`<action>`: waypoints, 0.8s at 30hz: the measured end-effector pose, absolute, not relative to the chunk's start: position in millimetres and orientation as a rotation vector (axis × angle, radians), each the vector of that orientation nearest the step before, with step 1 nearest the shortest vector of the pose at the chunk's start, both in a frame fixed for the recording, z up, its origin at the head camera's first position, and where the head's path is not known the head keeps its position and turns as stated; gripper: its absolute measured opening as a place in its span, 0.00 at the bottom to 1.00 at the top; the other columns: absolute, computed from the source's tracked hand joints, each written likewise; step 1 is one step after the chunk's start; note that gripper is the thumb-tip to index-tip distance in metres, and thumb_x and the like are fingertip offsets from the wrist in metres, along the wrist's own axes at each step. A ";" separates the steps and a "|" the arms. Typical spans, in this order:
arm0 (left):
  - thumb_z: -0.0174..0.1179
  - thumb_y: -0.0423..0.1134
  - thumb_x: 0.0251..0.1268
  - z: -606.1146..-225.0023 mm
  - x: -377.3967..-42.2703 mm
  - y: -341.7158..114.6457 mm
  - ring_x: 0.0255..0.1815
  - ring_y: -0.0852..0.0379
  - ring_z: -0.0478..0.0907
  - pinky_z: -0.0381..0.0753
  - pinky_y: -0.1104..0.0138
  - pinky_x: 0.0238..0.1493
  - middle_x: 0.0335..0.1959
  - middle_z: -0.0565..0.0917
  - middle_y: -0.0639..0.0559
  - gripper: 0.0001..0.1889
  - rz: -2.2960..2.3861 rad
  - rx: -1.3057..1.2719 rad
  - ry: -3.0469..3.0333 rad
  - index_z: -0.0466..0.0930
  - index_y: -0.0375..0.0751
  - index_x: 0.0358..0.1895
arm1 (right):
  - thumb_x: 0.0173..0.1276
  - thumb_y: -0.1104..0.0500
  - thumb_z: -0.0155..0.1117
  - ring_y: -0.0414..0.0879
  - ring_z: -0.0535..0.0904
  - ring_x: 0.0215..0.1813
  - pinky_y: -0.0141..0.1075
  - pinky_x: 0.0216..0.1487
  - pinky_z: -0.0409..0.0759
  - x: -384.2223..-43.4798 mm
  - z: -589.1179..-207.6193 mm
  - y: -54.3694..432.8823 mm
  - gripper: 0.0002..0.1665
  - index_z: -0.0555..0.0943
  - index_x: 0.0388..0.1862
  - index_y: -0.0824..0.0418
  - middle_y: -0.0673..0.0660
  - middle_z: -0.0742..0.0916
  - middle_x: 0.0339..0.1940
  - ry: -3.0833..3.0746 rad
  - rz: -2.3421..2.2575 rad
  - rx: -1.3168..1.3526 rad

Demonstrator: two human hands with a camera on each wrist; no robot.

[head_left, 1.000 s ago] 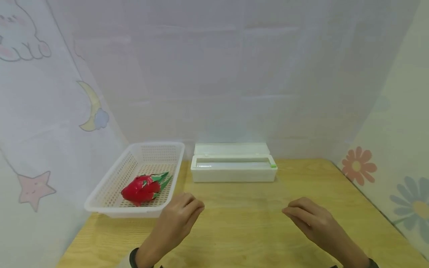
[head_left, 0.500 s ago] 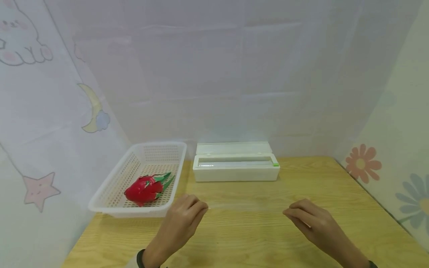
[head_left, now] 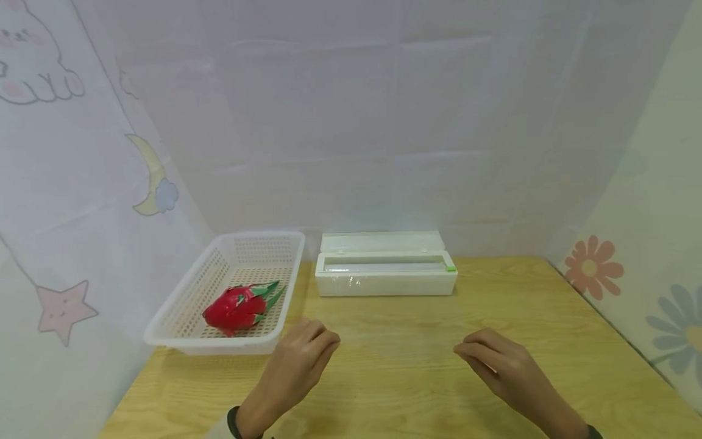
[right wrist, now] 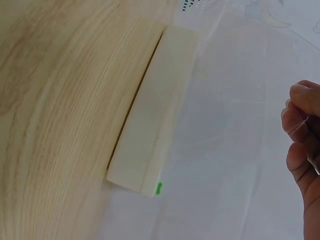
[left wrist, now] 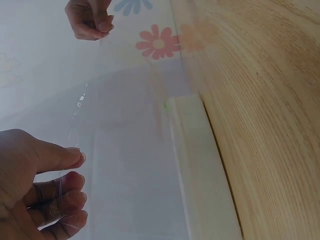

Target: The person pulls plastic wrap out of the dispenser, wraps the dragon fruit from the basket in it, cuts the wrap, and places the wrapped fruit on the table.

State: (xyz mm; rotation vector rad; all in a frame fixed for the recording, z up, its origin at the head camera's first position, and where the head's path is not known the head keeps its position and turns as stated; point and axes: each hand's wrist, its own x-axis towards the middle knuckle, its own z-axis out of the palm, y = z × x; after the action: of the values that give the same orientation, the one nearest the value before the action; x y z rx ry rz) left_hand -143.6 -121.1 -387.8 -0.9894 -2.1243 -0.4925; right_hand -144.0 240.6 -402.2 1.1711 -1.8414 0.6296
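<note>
A sheet of clear plastic wrap [head_left: 395,344] stretches between the two hands over the wooden table. Its upper edge glints in the left wrist view. My left hand [head_left: 298,366] pinches one corner between thumb and fingers, while my right hand [head_left: 501,369] pinches the opposite corner. Beyond the sheet stands a white wrap dispenser box [head_left: 386,286], lid raised at the back, with a roll of film [head_left: 384,267] lying in its slot. A small green tab [head_left: 450,269] marks the box's right end. Through the film, the box front shows in both wrist views.
Left of the box sits a white plastic basket [head_left: 219,350] holding a red dragon fruit [head_left: 233,311] with green leaf tips. The left hand is close to the basket's front right corner. A pale cloth wall [head_left: 351,122] rises behind the table [head_left: 406,390].
My right hand has shifted slightly left, narrowing the gap between the hands. Glints on the film have changed, now showing over the box front. Box, basket and dragon fruit stay in place.
</note>
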 end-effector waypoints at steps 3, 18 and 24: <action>0.70 0.32 0.57 -389.9 -144.3 -121.3 0.30 0.62 0.70 0.70 0.72 0.33 0.27 0.75 0.60 0.05 -0.485 -0.993 -2.126 0.84 0.45 0.33 | 0.81 0.55 0.52 0.37 0.76 0.31 0.16 0.30 0.69 -144.3 -404.7 240.6 0.20 0.86 0.36 0.64 0.53 0.83 0.34 -1.847 0.621 1.169; 0.70 0.32 0.59 -409.5 -149.5 -124.6 0.31 0.64 0.70 0.70 0.74 0.33 0.29 0.76 0.61 0.05 -0.475 -0.994 -2.236 0.84 0.46 0.32 | 0.81 0.51 0.52 0.37 0.79 0.30 0.18 0.31 0.73 -147.5 -420.7 237.8 0.20 0.86 0.36 0.58 0.48 0.84 0.34 -1.916 0.597 1.082; 0.68 0.33 0.61 -418.5 -153.4 -125.5 0.31 0.64 0.70 0.71 0.74 0.34 0.29 0.78 0.61 0.03 -0.457 -1.034 -2.280 0.84 0.46 0.34 | 0.81 0.51 0.51 0.37 0.79 0.31 0.19 0.34 0.76 -150.2 -430.1 236.5 0.20 0.85 0.34 0.57 0.48 0.84 0.34 -1.929 0.603 1.092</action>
State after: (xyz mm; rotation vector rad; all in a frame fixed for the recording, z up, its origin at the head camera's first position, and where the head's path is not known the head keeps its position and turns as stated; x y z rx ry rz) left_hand -153.4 -125.5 -418.5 -1.0343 -2.2801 -0.4569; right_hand -150.2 236.5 -430.1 1.0923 -1.9294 0.6029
